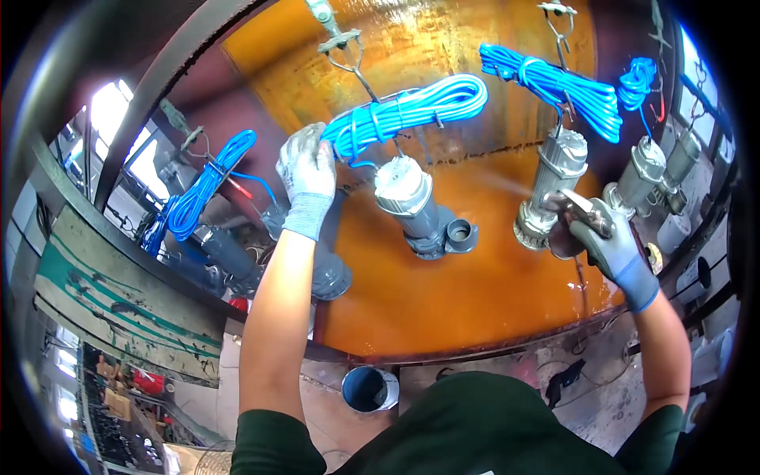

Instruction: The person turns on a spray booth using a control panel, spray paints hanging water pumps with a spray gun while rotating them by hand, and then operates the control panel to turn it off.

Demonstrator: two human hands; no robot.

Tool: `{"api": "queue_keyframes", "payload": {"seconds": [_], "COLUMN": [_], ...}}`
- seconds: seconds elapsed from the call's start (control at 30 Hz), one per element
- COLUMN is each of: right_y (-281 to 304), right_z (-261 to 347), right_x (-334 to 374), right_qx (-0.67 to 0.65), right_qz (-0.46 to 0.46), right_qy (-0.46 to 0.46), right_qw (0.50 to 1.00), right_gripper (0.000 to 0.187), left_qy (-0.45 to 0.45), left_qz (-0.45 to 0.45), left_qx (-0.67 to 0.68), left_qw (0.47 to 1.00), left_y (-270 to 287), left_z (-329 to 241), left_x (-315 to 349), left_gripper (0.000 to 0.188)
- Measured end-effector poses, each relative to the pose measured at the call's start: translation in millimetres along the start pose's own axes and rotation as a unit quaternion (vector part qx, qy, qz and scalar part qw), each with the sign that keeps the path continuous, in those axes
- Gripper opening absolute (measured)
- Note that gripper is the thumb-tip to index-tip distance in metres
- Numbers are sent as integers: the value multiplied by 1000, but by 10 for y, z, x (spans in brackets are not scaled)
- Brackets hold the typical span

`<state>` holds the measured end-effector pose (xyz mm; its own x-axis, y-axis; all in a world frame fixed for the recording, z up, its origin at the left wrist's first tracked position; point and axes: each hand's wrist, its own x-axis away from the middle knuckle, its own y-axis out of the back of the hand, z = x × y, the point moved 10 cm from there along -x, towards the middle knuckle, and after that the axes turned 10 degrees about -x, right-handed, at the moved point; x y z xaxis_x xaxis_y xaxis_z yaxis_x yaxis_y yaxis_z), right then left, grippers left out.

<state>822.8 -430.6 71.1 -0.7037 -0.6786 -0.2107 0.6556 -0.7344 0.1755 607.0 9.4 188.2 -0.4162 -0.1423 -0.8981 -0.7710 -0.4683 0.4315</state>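
My gloved left hand [307,170] is closed round the left end of a bundled blue cable [412,111]. The bundle hangs from a hook, and below it a grey submersible pump [419,214] hangs slightly tilted, its top paler than its lower body. My gloved right hand [619,249] grips a metal spray gun [587,212] to the right of this pump. A faint mist leaves the gun's nozzle leftward, toward the pump. Behind the gun hangs a second, light grey pump [558,170] under its own blue cable bundle [558,83].
Several more pumps [643,176] hang at right, and others with a blue cable bundle [207,190] at left. An orange-stained basin [443,317] lies below, with a dark front rim. On the floor near me stands a bucket [370,389]. A paint-streaked panel [119,301] is at left.
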Motion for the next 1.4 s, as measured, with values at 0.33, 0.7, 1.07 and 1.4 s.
{"api": "queue_keyframes", "payload": {"seconds": [0.33,0.7,1.07,1.4], "right_y": [-413,-414,-372,-325], "right_z": [8,279,275,218], "right_x": [442,498,344,145], "right_qx": [-82,-85,-109,-92], "right_qz": [15,34,-1,-18], "right_qy": [-56,-2,16,110], "right_qw": [995,996,994,990], "right_gripper": [36,29,31,17], "left_qy": [-37,39,-6,109], "left_qz": [-15,3,4,-33], "left_qx": [-42,11,274,381], "left_qw": [998,999,962,918], "left_y": [40,44,885,656], "left_z": [-162,449,-1017,-627], "left_x": [56,-187,-276,435], "left_gripper": [48,70,55,37]}}
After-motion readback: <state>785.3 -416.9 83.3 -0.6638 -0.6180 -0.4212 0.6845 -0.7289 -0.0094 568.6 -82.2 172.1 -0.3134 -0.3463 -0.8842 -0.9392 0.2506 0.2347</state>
